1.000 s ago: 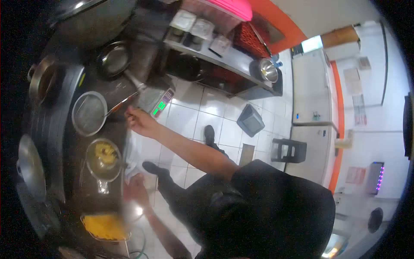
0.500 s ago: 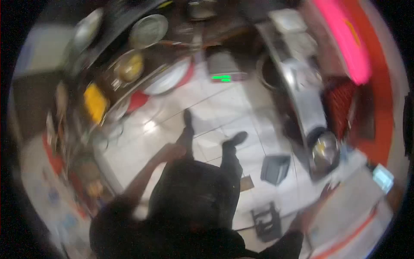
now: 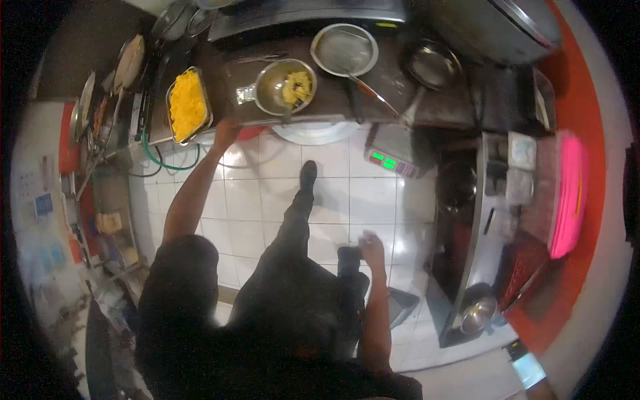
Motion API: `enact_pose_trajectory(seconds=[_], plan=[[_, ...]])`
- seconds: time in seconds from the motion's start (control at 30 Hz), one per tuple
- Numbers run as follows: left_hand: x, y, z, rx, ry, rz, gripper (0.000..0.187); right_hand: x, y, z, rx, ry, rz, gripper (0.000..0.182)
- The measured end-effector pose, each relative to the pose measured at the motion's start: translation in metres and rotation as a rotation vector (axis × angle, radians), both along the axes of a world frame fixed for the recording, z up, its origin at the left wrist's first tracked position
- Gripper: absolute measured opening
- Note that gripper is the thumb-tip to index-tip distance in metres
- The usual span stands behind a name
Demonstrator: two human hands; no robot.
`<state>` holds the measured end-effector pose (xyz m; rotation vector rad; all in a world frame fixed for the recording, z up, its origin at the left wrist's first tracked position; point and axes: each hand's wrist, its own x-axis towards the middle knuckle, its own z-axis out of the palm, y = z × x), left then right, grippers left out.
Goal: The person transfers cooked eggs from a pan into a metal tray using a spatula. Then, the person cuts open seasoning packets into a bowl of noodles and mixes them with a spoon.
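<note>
My left hand (image 3: 229, 131) reaches to the front edge of the dark counter (image 3: 233, 112), between a metal tray of yellow food (image 3: 188, 105) and a steel bowl (image 3: 272, 88) with yellow food in it. Its fingers are too dim to make out. Over the tiled floor, my right hand (image 3: 371, 248) hangs above my shoe and touches no object that I can see; its fingers are blurred. Beside the bowl lies a small silver packet (image 3: 246, 95).
Farther right on the counter are a strainer (image 3: 345, 50) and a black pan (image 3: 433, 65). Below its edge is a scale (image 3: 393, 160) with green digits. A side counter (image 3: 475, 247) carries containers and a metal bowl (image 3: 479, 315). A grey bin (image 3: 402, 305) stands on the floor.
The view has turned toward the counter and come closer. My left hand has moved forward to the counter edge. My right hand has come from the far right side to in front of my body.
</note>
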<state>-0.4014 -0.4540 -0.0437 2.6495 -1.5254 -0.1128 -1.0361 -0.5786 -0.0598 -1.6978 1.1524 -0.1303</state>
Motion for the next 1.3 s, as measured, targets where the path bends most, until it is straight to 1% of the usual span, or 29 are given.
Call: enact_pose_trajectory(seconds=[0.03,0.07,0.1,0.13,0.17,0.2,0.27,0.3,0.33,0.4,0.43,0.47,0.5,0.53,0.6,0.63,0.77,0.8,0.87,0.9,0.93,1.0,1.03,1.07,1.13,1.17,1.2,1.27,1.3], plan=[[0.019,-0.025,-0.006,0.003,0.098,0.194,0.04,0.07,-0.027,0.021,-0.006,-0.076,-0.019,0.031],[0.02,-0.051,0.011,-0.161,0.096,0.14,0.044,0.138,-0.059,0.075,0.087,-0.136,-0.006,0.028],[0.022,-0.072,0.023,-0.324,0.098,0.086,0.05,0.191,-0.084,0.088,0.007,-0.152,0.061,0.028],[0.039,-0.08,0.011,-0.29,0.045,0.051,0.054,0.247,-0.106,0.117,-0.24,-0.227,0.103,0.028],[0.053,-0.084,-0.001,-0.253,-0.006,0.015,0.058,0.296,-0.129,0.14,-0.18,-0.225,0.125,0.028],[0.059,-0.09,0.002,-0.257,0.016,0.036,0.058,0.343,-0.152,0.155,-0.163,-0.214,0.155,0.027],[0.066,-0.102,0.027,0.022,0.234,0.173,0.058,0.433,-0.185,0.173,-0.32,-0.352,0.248,0.027],[0.07,-0.098,0.007,-0.112,0.137,0.096,0.052,0.475,-0.194,0.185,-0.337,-0.308,0.31,0.026],[0.072,-0.097,0.003,0.089,0.107,0.218,0.046,0.518,-0.2,0.19,-0.355,-0.272,0.371,0.026],[0.066,-0.092,0.016,-0.018,0.084,0.275,0.042,0.588,-0.216,0.149,-0.418,-0.082,0.604,0.028],[0.065,-0.091,0.019,-0.025,0.088,0.283,0.042,0.616,-0.223,0.124,-0.424,-0.079,0.613,0.028],[0.062,-0.088,0.021,-0.223,0.233,0.419,0.039,0.638,-0.229,0.096,-0.507,0.05,0.76,0.033],[0.06,-0.085,0.023,-0.421,0.376,0.554,0.036,0.653,-0.23,0.077,-0.587,0.18,0.908,0.04],[0.058,-0.08,0.027,-0.42,0.38,0.565,0.036,0.66,-0.23,0.066,-0.584,0.183,0.92,0.04],[0.055,-0.07,0.047,-0.96,1.478,0.901,0.031,0.67,-0.233,0.052,-0.804,0.303,1.092,0.06],[0.055,-0.07,0.074,-0.959,1.622,0.982,0.024,0.679,-0.231,0.054,-0.735,0.341,1.116,0.071],[0.059,-0.062,0.089,-1.081,1.738,1.02,0.021,0.683,-0.236,0.061,-0.763,0.295,1.136,0.07],[0.058,-0.062,0.089,-1.086,1.738,1.018,0.021,0.685,-0.239,0.065,-0.689,0.336,1.162,0.072],[0.057,-0.066,0.097,-1.013,1.479,0.723,0.028,0.689,-0.241,0.067,-0.617,0.372,1.181,0.075],[0.056,-0.067,0.1,-0.965,1.333,0.631,0.029,0.691,-0.237,0.066,-0.654,0.404,1.175,0.078],[0.059,-0.068,0.11,-0.964,1.325,0.626,0.029,0.694,-0.236,0.063,-0.692,0.432,1.167,0.081],[0.063,-0.066,0.133,-0.564,0.779,0.466,0.026,0.698,-0.244,0.047,-0.622,0.393,1.099,0.079],[0.062,-0.07,0.148,-0.507,0.898,0.58,0.024,0.698,-0.241,0.045,-0.551,0.367,1.04,0.077],[0.059,-0.069,0.149,-0.498,0.893,0.59,0.024,0.699,-0.237,0.044,-0.541,0.359,1.046,0.077],[0.061,-0.072,0.152,-0.605,0.998,0.718,0.025,0.708,-0.238,0.052,-0.643,0.506,1.227,0.072],[0.064,-0.068,0.143,-0.466,0.487,0.414,0.022,0.709,-0.239,0.06,-0.648,0.503,1.22,0.072],[0.062,-0.07,0.137,-0.47,0.484,0.407,0.022,0.706,-0.239,0.066,-0.723,0.466,1.254,0.071],[0.054,-0.076,0.148,-0.85,1.05,0.55,0.018,0.701,-0.246,0.07,-0.791,0.434,1.294,0.07],[0.055,-0.076,0.154,-0.696,0.996,0.649,0.016,0.701,-0.252,0.073,-0.788,0.298,1.272,0.068]])
